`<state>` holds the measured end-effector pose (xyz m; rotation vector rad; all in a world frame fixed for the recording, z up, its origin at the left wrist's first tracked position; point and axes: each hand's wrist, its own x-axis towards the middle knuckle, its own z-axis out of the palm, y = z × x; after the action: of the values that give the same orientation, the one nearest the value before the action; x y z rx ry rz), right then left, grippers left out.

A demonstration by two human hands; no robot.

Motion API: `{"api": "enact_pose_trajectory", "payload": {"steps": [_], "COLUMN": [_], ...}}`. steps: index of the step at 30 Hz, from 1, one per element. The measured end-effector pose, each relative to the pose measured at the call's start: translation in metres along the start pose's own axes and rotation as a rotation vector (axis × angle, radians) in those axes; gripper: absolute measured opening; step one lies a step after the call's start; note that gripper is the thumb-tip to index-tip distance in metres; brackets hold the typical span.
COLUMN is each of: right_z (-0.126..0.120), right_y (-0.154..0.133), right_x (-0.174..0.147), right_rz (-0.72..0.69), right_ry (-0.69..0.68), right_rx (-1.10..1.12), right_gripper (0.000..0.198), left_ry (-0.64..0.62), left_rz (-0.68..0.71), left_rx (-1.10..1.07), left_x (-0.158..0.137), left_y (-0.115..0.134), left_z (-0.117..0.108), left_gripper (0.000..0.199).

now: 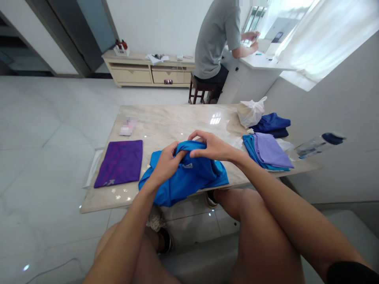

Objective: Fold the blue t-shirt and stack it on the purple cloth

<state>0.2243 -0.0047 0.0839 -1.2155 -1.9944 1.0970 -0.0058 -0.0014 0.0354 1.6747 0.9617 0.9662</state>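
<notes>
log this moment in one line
left hand: gripping blue garment | right hand: at garment, thumb spread | purple cloth: left of garment | lilac cloth: right

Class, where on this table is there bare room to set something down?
The widest bare patch of table lies beyond the left hand and right hand, between the pink item and white bag. A narrower strip fronts the purple cloth. The right end is crowded with folded cloths and a bottle; the blue garment fills the near middle.
</notes>
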Motion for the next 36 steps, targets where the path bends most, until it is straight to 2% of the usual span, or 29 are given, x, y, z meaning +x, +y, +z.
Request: {"api": "enact_pose_trajectory", "payload": {"steps": [3,5,7,10,12,15,17,19,22,26,28,30,32,34,36], "right_z": [0.009,0.025,0.045,0.073,0.084,0.089,0.086,0.081,0.074,0.062,0.052,0.038,0.022,0.006,-0.010], "right_y": [0.018,0.034,0.049,0.067,0.074,0.079,0.080,0.082,0.086,0.091,0.092,0.092,0.092,0.092,0.091], "right_x": [0.007,0.012,0.017,0.026,0.032,0.040,0.044,0.046,0.044,0.040,0.037,0.033,0.028,0.021,0.014], "right_rz": [0.112,0.171,0.250,0.299,0.288,0.326,0.386,0.454,0.519,0.502,0.481,0.446,0.399,0.355,0.330], "right_ry": [-0.114,-0.245,-0.360,-0.377,-0.362,-0.400,-0.442,-0.487,-0.517,-0.471,-0.447,-0.443,-0.444,-0.427,-0.382], "right_rx": [-0.154,-0.269,-0.434,-0.681,-0.744,-0.739,-0.722,-0.706,-0.690,-0.716,-0.721,-0.687,-0.621,-0.548,-0.521], "right_gripper": [0.074,0.067,0.056,0.049,0.051,0.055,0.065,0.077,0.079,0.055,0.046,0.040,0.036,0.036,0.037], "left_ry": [0.171,0.278,0.361,0.364,0.258,-0.036,-0.237,-0.370,-0.433,-0.497,-0.633,-0.863,-1.051,-1.040,-0.851], "left_rz": [0.019,0.016,-0.003,-0.068,-0.164,-0.286,-0.318,-0.344,-0.371,-0.374,-0.363,-0.365,-0.335,-0.246,-0.159], "left_rx": [-0.071,-0.069,0.027,0.332,0.610,0.973,1.093,1.133,1.106,1.010,0.921,0.763,0.581,0.466,0.438], "left_x": [0.005,0.007,0.006,0.002,-0.004,-0.012,-0.016,-0.016,-0.013,-0.020,-0.029,-0.039,-0.043,-0.040,-0.031], "left_y": [-0.006,-0.010,-0.014,-0.017,-0.019,-0.028,-0.038,-0.049,-0.061,-0.062,-0.057,-0.049,-0.042,-0.036,-0.033], "left_z": [-0.008,-0.016,-0.025,-0.037,-0.042,-0.042,-0.038,-0.035,-0.031,-0.015,0.001,0.018,0.028,0.024,0.004], "left_gripper": [0.025,0.022,0.018,0.016,0.017,0.029,0.036,0.041,0.042,0.038,0.028,0.013,0.009,0.008,0.014]}}
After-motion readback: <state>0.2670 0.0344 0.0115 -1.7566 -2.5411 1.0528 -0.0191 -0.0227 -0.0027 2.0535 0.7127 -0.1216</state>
